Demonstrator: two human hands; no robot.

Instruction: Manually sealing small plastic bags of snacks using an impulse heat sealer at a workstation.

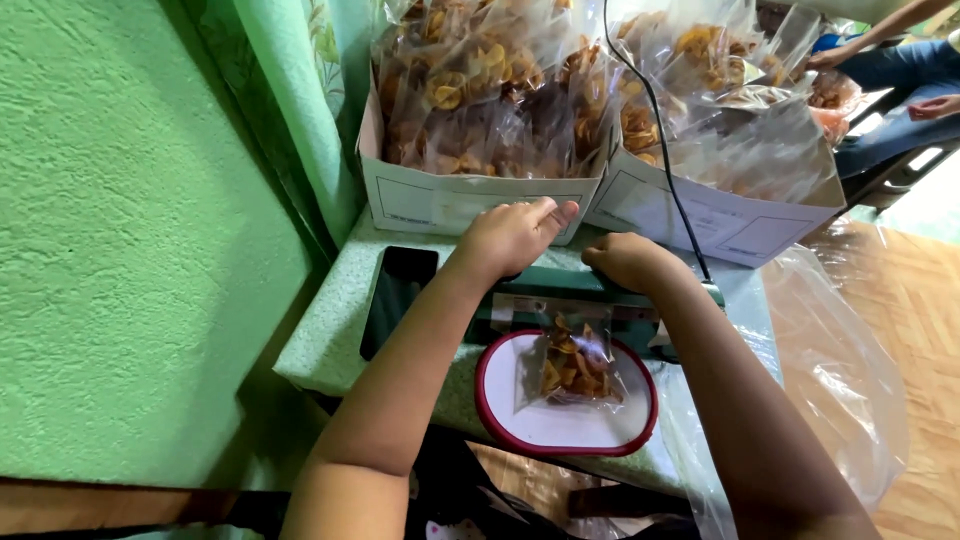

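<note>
A green heat sealer (545, 290) lies across a small green table (325, 340). My left hand (512, 238) presses flat on the sealer's bar, fingers together. My right hand (628, 262) is curled into a fist on the bar's right end, near a black cord (660, 150). A small clear bag of yellow-brown fried snacks (572, 365) has its top edge under the bar. The bag rests on a white round lid with a dark red rim (560, 425).
Two white cardboard boxes (450, 200) (720, 225) full of sealed snack bags stand behind the sealer. A black phone (398, 295) lies on the table's left side. Clear plastic sheeting (840, 370) hangs at right. Another person's hands (935, 105) show top right. A green wall is on the left.
</note>
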